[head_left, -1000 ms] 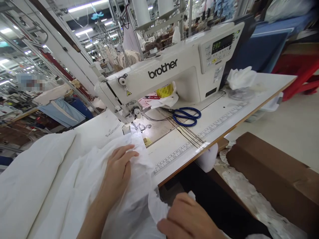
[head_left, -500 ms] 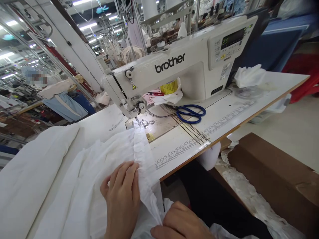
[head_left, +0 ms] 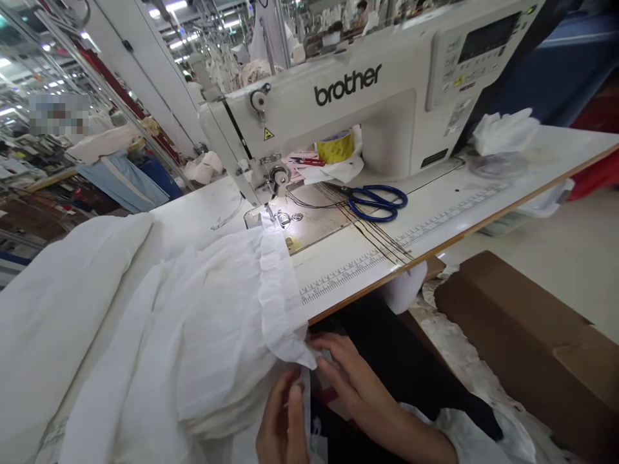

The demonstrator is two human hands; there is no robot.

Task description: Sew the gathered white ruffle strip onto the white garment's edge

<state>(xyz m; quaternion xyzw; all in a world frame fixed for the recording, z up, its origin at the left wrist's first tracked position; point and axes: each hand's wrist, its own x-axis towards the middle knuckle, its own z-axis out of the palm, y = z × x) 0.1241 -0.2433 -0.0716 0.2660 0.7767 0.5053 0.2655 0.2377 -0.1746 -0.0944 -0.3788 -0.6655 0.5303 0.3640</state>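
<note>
White gathered fabric [head_left: 227, 316] lies in layers on the sewing machine table, its ruffled strip [head_left: 273, 283] running up under the presser foot [head_left: 271, 216]. My right hand [head_left: 355, 386] is at the strip's lower end, by the table's front edge, with the fabric's tip between thumb and fingers. Below the fabric's lower edge, my left hand [head_left: 283, 422] points upward, fingers slightly apart, close to a hanging white edge. Part of this hand is cut off by the frame. The white Brother sewing machine [head_left: 338, 122] stands behind the cloth.
Blue-handled scissors [head_left: 377, 203] lie on dark threads [head_left: 374, 241] right of the needle. A yellow tape roll [head_left: 336, 148] and a red-handled tool [head_left: 309, 162] sit behind the machine arm. Crumpled white cloth [head_left: 505, 132] is at the right; a brown cardboard box [head_left: 527, 328] stands below.
My left hand has left the top of the ruffle and dropped below the fabric edge. My right hand has moved up to the strip's end, its fingers straighter. The view has shifted slightly.
</note>
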